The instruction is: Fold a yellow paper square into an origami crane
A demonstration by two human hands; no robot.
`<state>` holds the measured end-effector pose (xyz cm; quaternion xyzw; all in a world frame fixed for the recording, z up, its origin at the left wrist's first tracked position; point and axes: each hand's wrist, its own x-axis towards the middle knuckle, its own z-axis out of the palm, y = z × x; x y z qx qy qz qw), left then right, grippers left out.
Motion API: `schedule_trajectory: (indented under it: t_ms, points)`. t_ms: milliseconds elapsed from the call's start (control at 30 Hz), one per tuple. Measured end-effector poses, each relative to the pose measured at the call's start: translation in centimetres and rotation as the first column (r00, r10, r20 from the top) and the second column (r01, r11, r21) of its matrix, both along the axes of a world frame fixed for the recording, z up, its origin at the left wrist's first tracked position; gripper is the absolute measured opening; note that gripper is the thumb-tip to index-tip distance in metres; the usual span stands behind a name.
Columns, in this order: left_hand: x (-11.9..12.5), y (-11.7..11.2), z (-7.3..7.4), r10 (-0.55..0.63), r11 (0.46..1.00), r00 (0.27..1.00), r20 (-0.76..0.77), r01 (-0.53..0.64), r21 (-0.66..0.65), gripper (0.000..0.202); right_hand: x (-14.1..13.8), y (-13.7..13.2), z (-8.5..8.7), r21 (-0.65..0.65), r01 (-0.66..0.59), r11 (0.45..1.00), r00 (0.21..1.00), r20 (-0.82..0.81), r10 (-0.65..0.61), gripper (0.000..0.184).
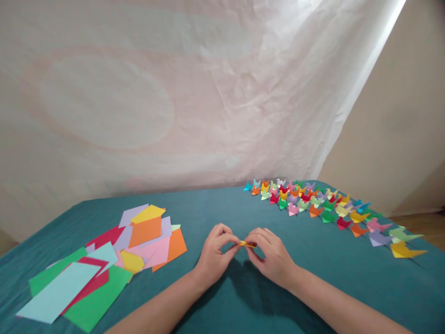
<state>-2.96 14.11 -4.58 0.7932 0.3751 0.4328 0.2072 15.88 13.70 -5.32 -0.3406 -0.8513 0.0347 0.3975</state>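
Between my two hands, just above the cloth, is a small folded piece of yellow-orange paper (247, 244). My left hand (218, 250) pinches its left end between thumb and forefinger. At the other end, the thumb and fingers of my right hand (273, 255) close on the same paper. Most of the folded shape is covered by my fingertips, so its exact form is hidden.
Loose coloured paper sheets (146, 232) lie in an overlapping spread at the left. Rows of small folded paper birds (315, 211) stand along the right side. A teal cloth (208, 208) covers the table, and a pale hanging sheet (194, 102) backs it.
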Motion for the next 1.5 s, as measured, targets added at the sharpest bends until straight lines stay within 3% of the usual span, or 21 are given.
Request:
schedule_trajectory:
  t_ms: [133, 333, 533, 667, 900, 1067, 1300, 1500]
  points:
    - [0.0, 0.2, 0.1, -0.010, 0.999, 0.997, 0.071, 0.012, -0.032, 0.004, 0.3, 0.4, 0.1, 0.021, -0.005, 1.000, 0.999, -0.054, 0.006, 0.010]
    - [0.0, 0.2, -0.6, -0.035, 0.999, 0.999, -0.036, 0.036, 0.006, 0.019, 0.5, 0.7, 0.1, 0.231, -0.001, 0.973, 0.990, 0.140, -0.032, 0.009]
    - [0.1, 0.2, -0.9, -0.035, 0.998, 0.992, -0.121, 0.028, -0.052, 0.017, 0.4, 0.6, -0.7, 0.272, 0.035, 0.962, 0.924, 0.357, -0.135, 0.017]
    - [0.0, 0.3, -1.1, -0.030, 0.996, 0.973, -0.228, 0.009, -0.093, 0.013, 0.4, 0.6, -1.0, 0.261, 0.018, 0.965, 0.893, 0.429, -0.133, 0.018]
    - [-0.1, 0.3, -1.1, -0.035, 0.998, 0.929, -0.370, 0.012, -0.065, 0.008, 0.5, 0.5, -0.7, 0.133, 0.011, 0.991, 0.883, 0.464, -0.072, 0.013]
    - [-0.2, 0.4, -1.0, -0.043, 0.997, 0.917, -0.396, 0.015, -0.073, 0.009, 0.8, 0.6, -0.6, -0.052, 0.040, 0.998, 0.911, 0.411, -0.015, 0.013]
    - [-0.4, 1.0, -0.7, -0.095, 0.984, 0.930, -0.355, 0.034, -0.173, 0.009, 1.6, 1.4, -0.6, -0.341, -0.040, 0.939, 0.980, 0.172, 0.104, 0.014]
    - [0.0, 1.3, -0.6, -0.082, 0.978, 0.937, -0.339, 0.010, -0.208, 0.022, 1.5, 2.2, -1.0, -0.453, -0.052, 0.890, 0.996, 0.043, 0.080, 0.016]
